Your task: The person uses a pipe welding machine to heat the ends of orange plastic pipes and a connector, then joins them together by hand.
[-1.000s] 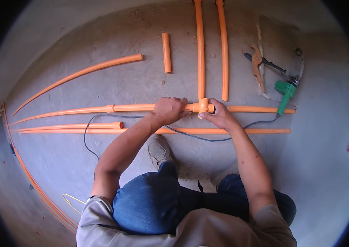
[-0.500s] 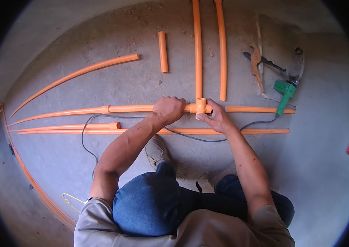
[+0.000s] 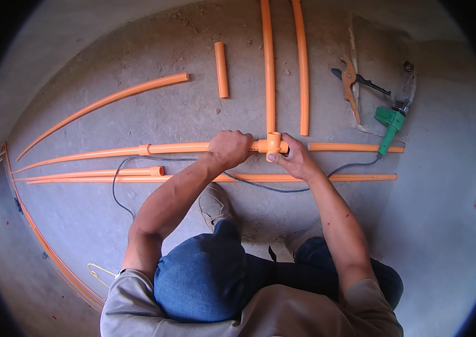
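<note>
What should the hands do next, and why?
Maybe a short, steady hold: the right hand could hold the orange tee fitting straight. The fitting seems to sit on the end of the orange pipe that the left hand grips, and the green pipe-welding tool lies aside, so the two parts may need a moment to set.
</note>
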`<state>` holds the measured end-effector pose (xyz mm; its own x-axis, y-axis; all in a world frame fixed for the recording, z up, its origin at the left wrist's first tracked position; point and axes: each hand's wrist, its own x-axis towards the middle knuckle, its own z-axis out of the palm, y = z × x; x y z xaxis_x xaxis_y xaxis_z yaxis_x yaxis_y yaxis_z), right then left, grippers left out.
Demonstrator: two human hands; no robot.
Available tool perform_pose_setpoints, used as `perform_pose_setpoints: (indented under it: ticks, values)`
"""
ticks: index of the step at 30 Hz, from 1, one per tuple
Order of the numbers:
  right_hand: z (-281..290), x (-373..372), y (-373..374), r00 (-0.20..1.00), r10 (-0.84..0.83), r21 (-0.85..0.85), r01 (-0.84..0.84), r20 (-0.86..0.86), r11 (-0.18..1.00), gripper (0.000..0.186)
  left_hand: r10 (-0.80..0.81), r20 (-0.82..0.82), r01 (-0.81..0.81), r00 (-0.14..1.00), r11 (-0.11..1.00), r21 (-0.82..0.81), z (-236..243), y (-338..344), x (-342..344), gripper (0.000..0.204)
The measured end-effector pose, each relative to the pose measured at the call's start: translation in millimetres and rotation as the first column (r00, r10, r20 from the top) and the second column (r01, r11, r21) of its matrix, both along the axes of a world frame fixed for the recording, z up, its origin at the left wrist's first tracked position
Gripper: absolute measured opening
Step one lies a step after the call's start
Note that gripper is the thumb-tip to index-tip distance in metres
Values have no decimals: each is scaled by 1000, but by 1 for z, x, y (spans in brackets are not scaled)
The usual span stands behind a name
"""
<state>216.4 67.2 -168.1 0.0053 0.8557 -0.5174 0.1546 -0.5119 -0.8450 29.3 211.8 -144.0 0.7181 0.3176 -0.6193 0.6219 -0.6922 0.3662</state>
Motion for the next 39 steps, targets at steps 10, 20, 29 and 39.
perform_pose_setpoints:
  ticks: [10, 20, 29, 39]
  values:
    - [-8, 2, 1, 998, 39, -29, -38, 42, 999, 61, 26, 27, -26, 999, 1000, 3, -12, -5, -3, 30]
    - [-26, -3, -15, 982, 52, -78, -38, 183, 996, 65, 88, 52, -89, 995, 996, 3, -31, -21, -12, 34]
    - [-19, -11, -9, 949, 51, -155, -2, 313, 988, 67, 112, 242, -127, 964, 991, 49, -53, -28, -24, 32]
    - [-18, -16, -5, 899, 129, -258, -18, 419, 966, 74, -4, 376, -83, 927, 973, 216, -59, -31, -27, 23]
